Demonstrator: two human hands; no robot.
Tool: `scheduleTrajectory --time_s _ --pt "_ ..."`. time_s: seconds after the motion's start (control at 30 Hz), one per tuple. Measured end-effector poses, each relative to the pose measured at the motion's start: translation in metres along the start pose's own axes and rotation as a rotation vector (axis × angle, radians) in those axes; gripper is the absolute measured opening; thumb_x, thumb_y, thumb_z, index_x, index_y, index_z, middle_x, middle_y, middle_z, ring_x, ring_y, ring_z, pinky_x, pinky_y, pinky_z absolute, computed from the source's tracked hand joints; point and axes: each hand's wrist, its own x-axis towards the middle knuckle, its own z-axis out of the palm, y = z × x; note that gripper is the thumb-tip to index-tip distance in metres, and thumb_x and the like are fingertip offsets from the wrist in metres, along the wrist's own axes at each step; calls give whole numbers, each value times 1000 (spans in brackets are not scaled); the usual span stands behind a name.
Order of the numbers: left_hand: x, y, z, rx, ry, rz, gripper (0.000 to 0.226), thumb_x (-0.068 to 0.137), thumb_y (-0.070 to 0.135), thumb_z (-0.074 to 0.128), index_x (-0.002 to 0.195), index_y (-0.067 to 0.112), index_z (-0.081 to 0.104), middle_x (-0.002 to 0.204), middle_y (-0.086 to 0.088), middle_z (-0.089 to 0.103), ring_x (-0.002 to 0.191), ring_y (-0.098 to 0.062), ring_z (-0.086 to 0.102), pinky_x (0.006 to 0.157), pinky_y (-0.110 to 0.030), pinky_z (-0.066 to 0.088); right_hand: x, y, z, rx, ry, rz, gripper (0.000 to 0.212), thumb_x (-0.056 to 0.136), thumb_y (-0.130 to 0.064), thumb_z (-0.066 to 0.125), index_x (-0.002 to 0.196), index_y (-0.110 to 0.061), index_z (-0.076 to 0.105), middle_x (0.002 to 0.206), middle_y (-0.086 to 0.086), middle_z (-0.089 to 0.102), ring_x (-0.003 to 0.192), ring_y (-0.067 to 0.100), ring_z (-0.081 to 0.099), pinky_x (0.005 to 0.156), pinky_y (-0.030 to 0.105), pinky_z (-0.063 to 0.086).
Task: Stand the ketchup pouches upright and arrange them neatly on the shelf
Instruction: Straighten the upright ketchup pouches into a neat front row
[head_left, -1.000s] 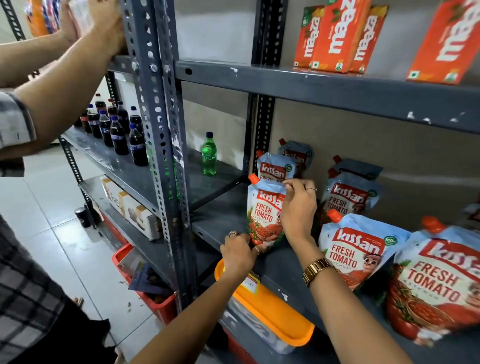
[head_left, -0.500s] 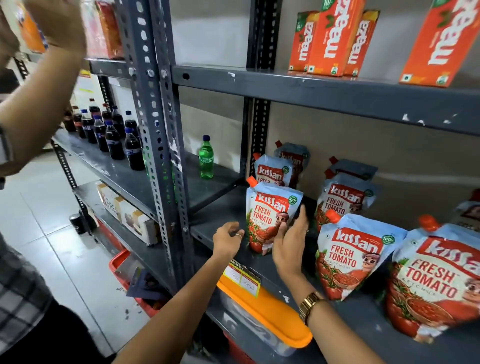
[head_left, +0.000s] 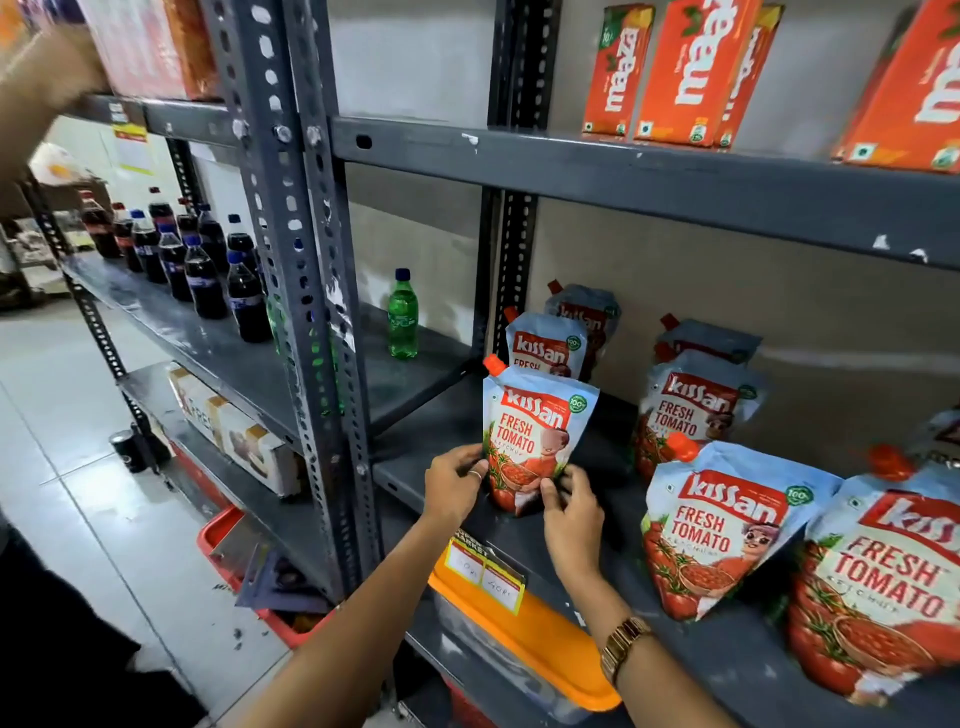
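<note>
A blue and red ketchup pouch (head_left: 535, 431) with an orange cap stands upright near the front left of the dark grey shelf (head_left: 426, 431). My left hand (head_left: 453, 483) grips its lower left edge and my right hand (head_left: 571, 512) grips its lower right corner. Two more pouches (head_left: 545, 345) stand behind it toward the back wall. To the right, another pouch (head_left: 691, 410) stands in the middle row, and two front pouches (head_left: 722, 530) (head_left: 883, 582) lean tilted.
Orange juice cartons (head_left: 685, 73) fill the shelf above. A green bottle (head_left: 403, 317) and dark soda bottles (head_left: 202, 270) stand on the left bay. An orange-lidded box (head_left: 524, 629) sits below the shelf edge with price tags (head_left: 483, 577). Another person's arm (head_left: 41, 93) reaches at upper left.
My right hand has dropped from the pouch's top to its lower right corner, and my left hand has closed on its lower left edge. The pouch now stands straighter.
</note>
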Motion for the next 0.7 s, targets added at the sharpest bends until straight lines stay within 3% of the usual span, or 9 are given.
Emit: scheduleTrajectory --time_s 0.23,0.4,0.7 --pt "24 -4 -26 29 11 -30 27 89 0 51 114 -2 61 117 -19 65 111 -28 59 97 -34 47 10 -15 30 12 -70 -23 20 87 -13 57 106 -7 52 113 16 62 104 27 58 82 34 48" --pt "31 -11 -32 110 -11 -38 28 90 1 48 116 1 59 118 -16 65 112 -25 59 97 -33 45 10 -18 44 14 -61 -66 17 88 -11 56 102 -6 50 111 18 61 106 31 57 84 44 52" --pt "27 -11 -28 120 5 -83 33 90 2 50 122 4 56 122 -16 63 115 -25 57 100 -34 44 3 -17 39 8 -83 -24 27 90 -12 53 116 -10 47 120 17 56 113 29 55 88 41 51"
